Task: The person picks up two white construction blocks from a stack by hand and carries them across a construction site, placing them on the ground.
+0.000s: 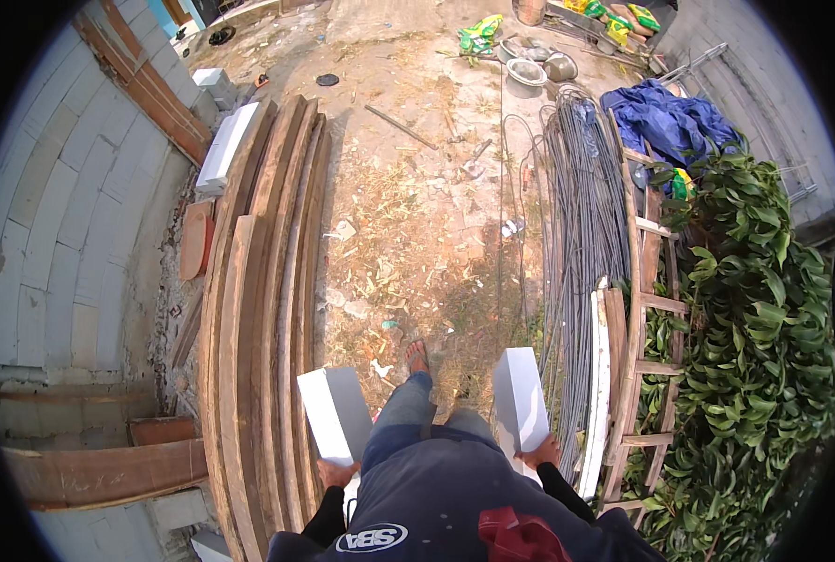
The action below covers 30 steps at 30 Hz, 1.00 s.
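Two pale grey lightweight concrete blocks hang at my sides, one in each hand. My left hand (336,474) grips the left block (326,412) near its rear end, with the fingers partly hidden beneath it. On the other side, my right hand (540,453) is closed round the right block (521,403), also toward its rear. Both blocks point forward, past my hips. One bare foot (417,357) shows ahead of me on the dirt.
Long wooden planks (266,281) lie along my left, beside a block wall (61,206). To the right are steel rods (586,206), a wooden ladder (659,368) and a leafy bush (745,328). Further ahead lie metal basins (527,73), a blue tarp (666,120) and stacked white blocks (227,145).
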Each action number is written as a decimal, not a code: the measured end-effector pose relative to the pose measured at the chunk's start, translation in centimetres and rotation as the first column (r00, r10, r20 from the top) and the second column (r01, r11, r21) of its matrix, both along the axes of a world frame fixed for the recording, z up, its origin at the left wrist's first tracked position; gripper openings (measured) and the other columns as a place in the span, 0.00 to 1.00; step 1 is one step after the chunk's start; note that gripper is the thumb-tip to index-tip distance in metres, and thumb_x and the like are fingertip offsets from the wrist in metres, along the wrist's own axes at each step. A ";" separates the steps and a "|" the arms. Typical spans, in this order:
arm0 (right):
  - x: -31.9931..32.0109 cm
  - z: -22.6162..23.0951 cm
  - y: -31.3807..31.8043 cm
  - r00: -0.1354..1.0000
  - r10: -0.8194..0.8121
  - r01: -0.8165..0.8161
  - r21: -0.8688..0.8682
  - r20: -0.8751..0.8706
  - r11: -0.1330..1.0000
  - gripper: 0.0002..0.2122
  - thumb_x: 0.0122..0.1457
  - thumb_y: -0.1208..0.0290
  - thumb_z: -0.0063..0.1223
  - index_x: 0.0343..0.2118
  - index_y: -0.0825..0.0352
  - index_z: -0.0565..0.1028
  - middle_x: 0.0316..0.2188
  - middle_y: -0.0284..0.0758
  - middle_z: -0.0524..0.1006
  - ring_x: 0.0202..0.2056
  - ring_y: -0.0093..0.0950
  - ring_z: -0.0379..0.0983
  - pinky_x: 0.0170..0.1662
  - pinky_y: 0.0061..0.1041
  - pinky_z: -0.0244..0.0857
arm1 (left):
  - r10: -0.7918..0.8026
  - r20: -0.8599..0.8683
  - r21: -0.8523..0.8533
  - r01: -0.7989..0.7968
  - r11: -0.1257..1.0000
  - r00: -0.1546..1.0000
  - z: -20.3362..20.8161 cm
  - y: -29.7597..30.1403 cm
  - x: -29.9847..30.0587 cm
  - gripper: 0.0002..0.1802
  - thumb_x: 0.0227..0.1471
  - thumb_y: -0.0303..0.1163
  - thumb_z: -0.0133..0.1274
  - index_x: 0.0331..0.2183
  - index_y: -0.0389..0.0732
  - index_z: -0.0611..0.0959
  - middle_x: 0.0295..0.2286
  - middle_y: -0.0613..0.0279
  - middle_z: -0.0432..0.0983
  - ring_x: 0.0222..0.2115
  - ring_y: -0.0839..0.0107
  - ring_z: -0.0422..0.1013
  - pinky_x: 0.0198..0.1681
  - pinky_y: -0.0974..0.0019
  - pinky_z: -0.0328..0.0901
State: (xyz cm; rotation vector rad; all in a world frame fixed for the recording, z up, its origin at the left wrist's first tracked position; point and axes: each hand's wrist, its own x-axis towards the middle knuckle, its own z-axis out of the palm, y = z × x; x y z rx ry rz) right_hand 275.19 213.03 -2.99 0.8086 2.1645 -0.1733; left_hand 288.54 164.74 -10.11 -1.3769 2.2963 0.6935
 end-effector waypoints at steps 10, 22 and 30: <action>-32.7 -2.7 -6.0 0.998 -0.058 0.057 -0.051 -0.017 0.997 0.52 0.28 0.47 0.67 0.55 0.66 0.50 0.52 0.50 0.59 0.54 0.46 0.58 0.55 0.40 0.56 | -0.103 -0.002 -0.011 0.103 0.995 0.995 0.0 -7.4 -32.3 0.62 0.14 0.53 0.70 0.45 0.22 0.59 0.43 0.37 0.61 0.48 0.48 0.59 0.50 0.56 0.57; -72.6 -0.5 -12.6 0.996 0.063 -0.061 -0.028 0.064 0.998 0.48 0.32 0.45 0.64 0.53 0.66 0.50 0.51 0.48 0.59 0.52 0.46 0.59 0.53 0.41 0.59 | 0.074 -0.119 -0.057 -0.082 0.995 0.990 7.5 -12.1 -68.5 0.54 0.12 0.51 0.71 0.38 0.26 0.65 0.36 0.43 0.67 0.43 0.50 0.65 0.45 0.55 0.62; -98.8 2.2 -18.5 0.960 0.277 -0.274 0.064 -0.035 0.960 0.52 0.24 0.46 0.68 0.50 0.70 0.52 0.47 0.50 0.62 0.50 0.45 0.62 0.53 0.38 0.59 | 0.201 -0.173 0.097 -0.187 0.978 0.964 8.6 -15.2 -92.0 0.52 0.12 0.48 0.70 0.38 0.26 0.64 0.35 0.42 0.67 0.41 0.49 0.66 0.43 0.54 0.64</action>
